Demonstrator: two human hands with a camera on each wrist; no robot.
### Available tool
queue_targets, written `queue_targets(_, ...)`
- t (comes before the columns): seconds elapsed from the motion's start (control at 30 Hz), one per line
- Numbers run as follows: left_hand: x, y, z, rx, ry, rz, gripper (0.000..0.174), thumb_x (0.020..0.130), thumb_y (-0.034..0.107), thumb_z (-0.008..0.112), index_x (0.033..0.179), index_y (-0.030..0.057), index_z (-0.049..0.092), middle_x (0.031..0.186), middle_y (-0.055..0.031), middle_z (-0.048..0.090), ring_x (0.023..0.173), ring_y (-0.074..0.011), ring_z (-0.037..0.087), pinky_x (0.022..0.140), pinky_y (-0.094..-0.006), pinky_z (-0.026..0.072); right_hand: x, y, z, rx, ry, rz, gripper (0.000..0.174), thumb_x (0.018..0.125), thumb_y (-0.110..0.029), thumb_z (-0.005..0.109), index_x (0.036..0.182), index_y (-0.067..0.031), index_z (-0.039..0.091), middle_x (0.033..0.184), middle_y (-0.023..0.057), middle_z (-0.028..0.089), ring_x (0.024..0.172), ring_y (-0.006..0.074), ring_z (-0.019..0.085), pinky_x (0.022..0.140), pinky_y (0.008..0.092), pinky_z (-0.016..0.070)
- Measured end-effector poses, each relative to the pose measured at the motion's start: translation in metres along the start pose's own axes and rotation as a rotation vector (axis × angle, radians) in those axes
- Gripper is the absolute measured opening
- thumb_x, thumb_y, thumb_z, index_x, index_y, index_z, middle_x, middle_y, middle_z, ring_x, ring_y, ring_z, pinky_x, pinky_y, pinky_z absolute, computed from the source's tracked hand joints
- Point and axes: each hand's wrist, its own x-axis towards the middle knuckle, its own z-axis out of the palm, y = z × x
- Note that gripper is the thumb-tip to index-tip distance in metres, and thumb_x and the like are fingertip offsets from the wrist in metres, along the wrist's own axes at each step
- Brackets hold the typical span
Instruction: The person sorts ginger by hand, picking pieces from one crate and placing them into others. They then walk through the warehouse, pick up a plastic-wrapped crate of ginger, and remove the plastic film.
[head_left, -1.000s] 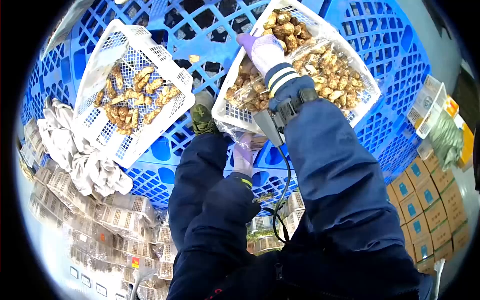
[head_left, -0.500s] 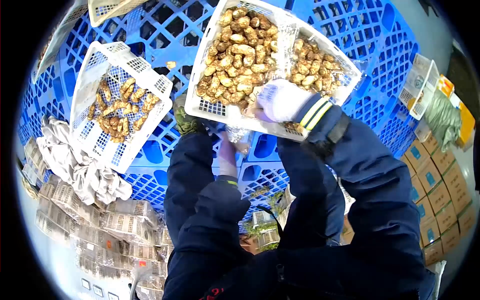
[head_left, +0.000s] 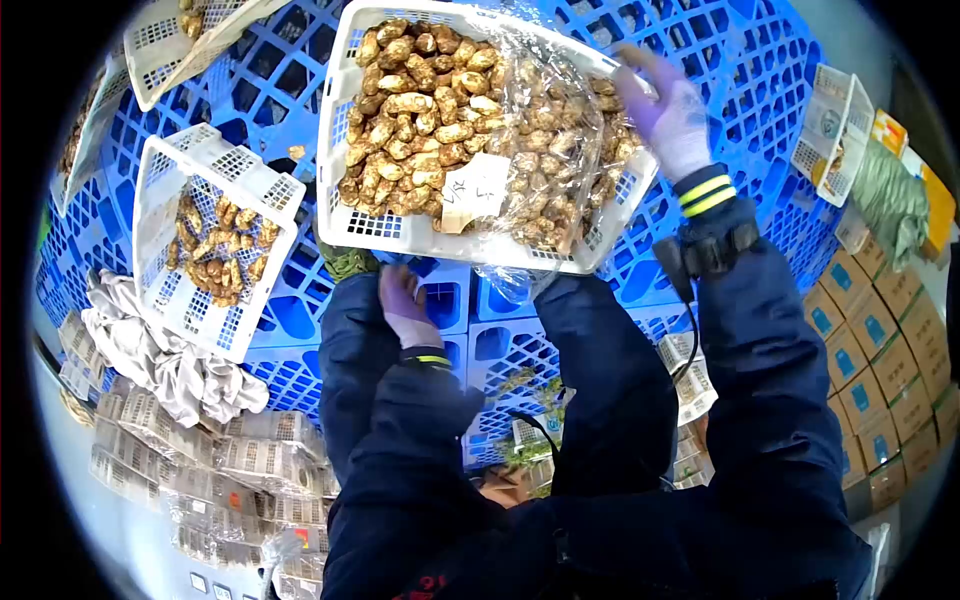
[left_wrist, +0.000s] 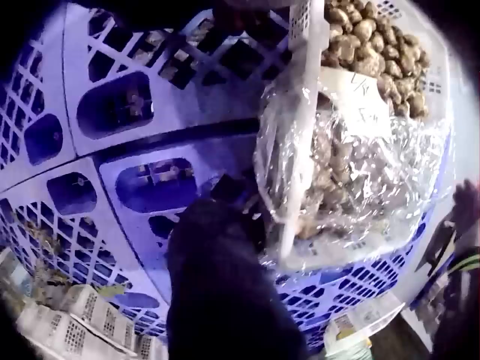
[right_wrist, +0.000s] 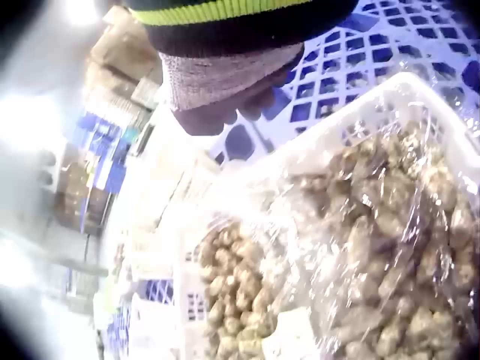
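Note:
A white plastic crate full of knobbly brown tubers stands in front of me on blue pallets. Clear plastic film covers its right part, and a paper slip with handwriting lies on the tubers. My gloved right hand is at the crate's right end, fingers spread beside the rim; in the right wrist view its fingers hang loosely above the crate's edge. My gloved left hand is below the crate's near left side, fingers loosely bent, holding nothing. The left wrist view does not show that hand.
A second crate with fewer tubers stands left, beside a crumpled grey cloth. More crates sit at the far left. Stacked crates, cardboard boxes and a small crate surround the blue pallets.
The tubers' left part was uncovered, and the paper slip now lies on them. My right hand moved from inside the crate to its right end. My left hand shifted left, away from the film.

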Motion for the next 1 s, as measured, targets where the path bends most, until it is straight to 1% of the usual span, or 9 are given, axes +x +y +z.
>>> queue_targets(0.03,-0.003,0.011,0.002,-0.07,-0.005,0.078,0.041,0.086,0.042,0.056,0.114,0.0119,0.051,0.101,-0.0015,0.055,0.088,-0.012,0.05,0.071,-0.0285,0.0362,0.005,0.031,-0.002,-0.043,0.119,0.089,0.04,0.084,-0.031,0.056,0.118,-0.0085,0.058,0.108,0.0171,0.062,0.098,0.0318,0.06,0.086,0.0371,0.0461)
queue_targets(0.1,0.0,0.03,0.013,0.115,0.026,0.103,0.036,0.087,0.039,0.056,0.111,0.0125,0.052,0.096,0.0008,0.057,0.087,-0.0113,0.052,0.07,-0.0266,0.0367,-0.01,0.118,-0.003,-0.158,0.217,0.215,0.049,0.083,-0.034,0.058,0.124,-0.0095,0.052,0.104,0.0164,0.063,0.092,0.0294,0.061,0.083,0.0353,0.0462)
queue_targets(0.23,0.006,0.028,0.016,-0.028,-0.221,-0.121,0.036,0.086,0.039,0.058,0.111,0.0132,0.055,0.096,0.0016,0.06,0.086,-0.0118,0.056,0.066,-0.0272,0.0414,-0.074,0.159,-0.021,0.475,-0.147,1.317,0.064,0.083,-0.049,0.056,0.135,-0.014,0.04,0.124,0.0102,0.051,0.106,0.0272,0.051,0.091,0.0385,0.0397)
queue_targets(0.47,0.006,0.01,0.049,0.065,-0.345,-0.404,0.049,0.087,0.043,0.055,0.12,0.0066,0.053,0.121,-0.0096,0.056,0.111,-0.0273,0.052,0.091,-0.0385,0.0434,-0.139,0.135,0.024,0.962,-0.427,1.195,0.055,0.085,-0.05,0.052,0.124,-0.0101,0.048,0.107,0.0052,0.057,0.094,0.0175,0.056,0.085,0.0377,0.043)
queue_targets(0.57,0.017,-0.001,0.059,-0.098,-0.531,-0.37,0.054,0.088,0.048,0.051,0.126,0.0097,0.049,0.121,-0.0124,0.056,0.104,-0.028,0.057,0.09,-0.0413,0.0463,-0.162,0.121,0.026,1.082,-0.42,1.183,0.05,0.086,-0.049,0.051,0.123,-0.0151,0.049,0.106,0.0025,0.058,0.093,0.0149,0.055,0.085,0.0345,0.0417)
queue_targets(0.73,0.037,-0.009,0.045,0.075,-0.414,-0.332,0.057,0.089,0.052,0.043,0.127,0.009,0.048,0.119,-0.0116,0.057,0.104,-0.0261,0.057,0.09,-0.0366,0.0457,-0.267,0.127,0.079,1.275,-0.664,1.255,0.04,0.086,-0.04,0.057,0.113,-0.0107,0.055,0.087,-0.0016,0.057,0.075,0.0086,0.051,0.066,0.0222,0.0398)
queue_targets(0.83,-0.026,0.017,0.074,0.187,-0.435,-0.238,0.057,0.089,0.053,0.042,0.126,0.0104,0.048,0.114,-0.0101,0.059,0.1,-0.0239,0.058,0.085,-0.034,0.0467,-0.283,0.1,0.077,0.919,-0.38,1.113,0.031,0.086,-0.034,0.058,0.091,-0.0041,0.061,0.068,-0.0007,0.052,0.066,0.012,0.049,0.061,0.0259,0.04)
queue_targets(0.97,-0.049,0.031,0.075,0.272,-0.48,-0.217,0.057,0.088,0.056,0.042,0.122,0.0107,0.051,0.107,-0.0073,0.06,0.092,-0.0218,0.059,0.07,-0.0329,0.0469,-0.281,0.09,0.049,0.904,-0.235,1.098,0.022,0.086,-0.021,0.059,0.098,-0.0041,0.065,0.086,0.0084,0.065,0.08,0.0134,0.058,0.065,0.0281,0.047)
queue_targets(1.0,-0.05,0.035,0.073,0.298,-0.49,-0.196,0.057,0.088,0.056,0.043,0.121,0.0106,0.052,0.106,-0.0072,0.061,0.091,-0.0218,0.059,0.069,-0.0326,0.0468,-0.295,0.1,0.06,0.878,-0.09,0.858,0.02,0.085,-0.019,0.059,0.098,-0.0052,0.066,0.087,0.007,0.066,0.081,0.0122,0.059,0.066,0.0275,0.0472)
